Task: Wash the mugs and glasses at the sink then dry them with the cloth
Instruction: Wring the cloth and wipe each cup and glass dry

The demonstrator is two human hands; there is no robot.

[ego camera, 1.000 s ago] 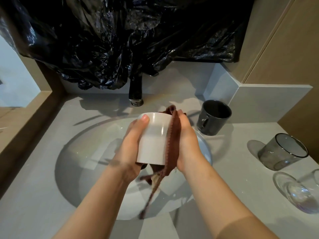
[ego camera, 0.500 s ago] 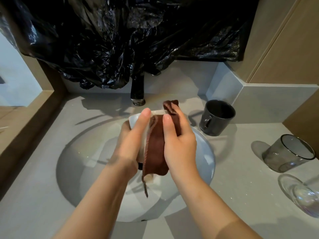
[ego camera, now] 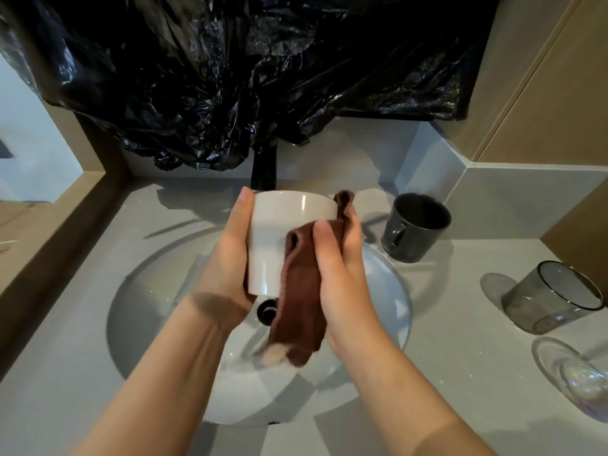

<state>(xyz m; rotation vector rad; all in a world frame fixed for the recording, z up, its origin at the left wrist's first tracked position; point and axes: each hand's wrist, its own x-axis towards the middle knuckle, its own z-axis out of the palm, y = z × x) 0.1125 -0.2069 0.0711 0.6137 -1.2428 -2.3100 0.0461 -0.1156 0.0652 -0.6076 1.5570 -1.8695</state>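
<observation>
Over the sink basin [ego camera: 158,311] my left hand [ego camera: 227,258] grips a white mug [ego camera: 276,238], held upright with its open mouth facing away from me. My right hand [ego camera: 342,271] holds a brown cloth [ego camera: 302,301] against the mug's right side, with the thumb on top of the cloth. The cloth's lower end hangs below the mug. A dark grey mug [ego camera: 414,228] stands on the counter right of the basin. Further right lie a smoky glass tumbler [ego camera: 556,297] on its side and a clear glass [ego camera: 579,380] at the frame edge.
A black faucet [ego camera: 263,169] rises behind the mug, under a black plastic sheet [ego camera: 246,70] covering the wall. The basin's drain [ego camera: 267,310] shows below the mug. The grey counter [ego camera: 460,340] ends at a wooden ledge [ego camera: 49,225] on the left and a wall panel [ego camera: 526,199] on the right.
The mug has turned in my left hand, so more of its white side now shows. My right hand and the cloth have slid round to the mug's right side.
</observation>
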